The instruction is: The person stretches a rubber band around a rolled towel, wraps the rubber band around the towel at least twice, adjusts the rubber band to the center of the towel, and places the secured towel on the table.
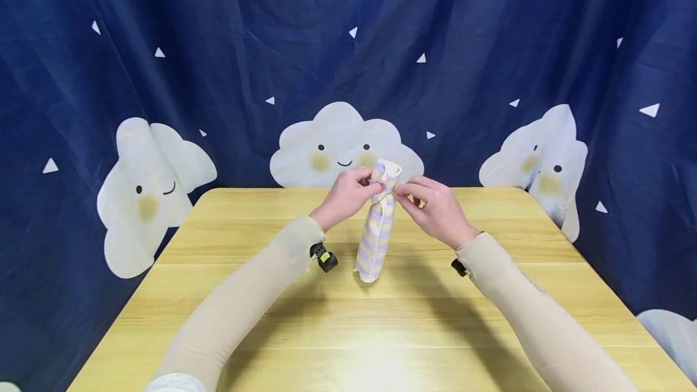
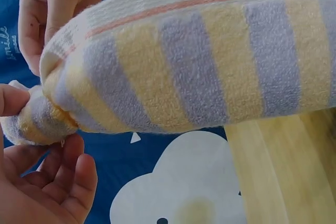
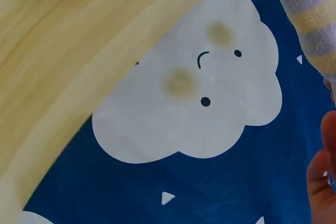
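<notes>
A rolled towel with lilac and pale yellow stripes leans slightly on the table, its narrowed upper end between both hands. My left hand grips that upper end with thumb and fingers. In the left wrist view, the left fingers lie just under the pinched neck of the towel. A thin yellowish band circles the neck. On the other side, my right hand pinches the band at the towel's edge with thumb and forefinger. Only a few right fingertips show in the right wrist view.
The light wooden table reaches back to a dark blue curtain printed with white clouds and triangles. Each wrist wears a black strap, with a small dark device on the left one.
</notes>
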`<control>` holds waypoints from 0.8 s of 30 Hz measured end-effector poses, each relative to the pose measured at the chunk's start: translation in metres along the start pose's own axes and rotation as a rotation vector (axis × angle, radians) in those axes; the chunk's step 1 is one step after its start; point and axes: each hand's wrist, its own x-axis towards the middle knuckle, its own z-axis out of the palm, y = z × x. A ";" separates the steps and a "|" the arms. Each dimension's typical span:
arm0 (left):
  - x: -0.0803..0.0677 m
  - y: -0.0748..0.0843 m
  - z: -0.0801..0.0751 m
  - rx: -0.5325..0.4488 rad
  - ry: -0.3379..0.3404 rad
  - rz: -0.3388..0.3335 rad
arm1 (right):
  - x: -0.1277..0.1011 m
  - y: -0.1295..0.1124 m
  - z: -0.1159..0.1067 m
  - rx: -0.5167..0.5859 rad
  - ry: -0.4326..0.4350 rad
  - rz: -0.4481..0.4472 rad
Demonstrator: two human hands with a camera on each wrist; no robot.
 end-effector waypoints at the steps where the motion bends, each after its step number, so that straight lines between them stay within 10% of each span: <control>1: 0.000 0.001 -0.001 -0.005 -0.001 -0.006 | 0.001 -0.001 0.000 -0.021 -0.006 -0.008; 12: 0.001 0.004 -0.004 -0.110 -0.060 -0.048 | 0.011 -0.004 -0.001 0.128 -0.081 0.244; 24: -0.002 -0.007 0.001 -0.185 -0.036 -0.108 | 0.005 -0.004 0.010 0.054 -0.030 0.110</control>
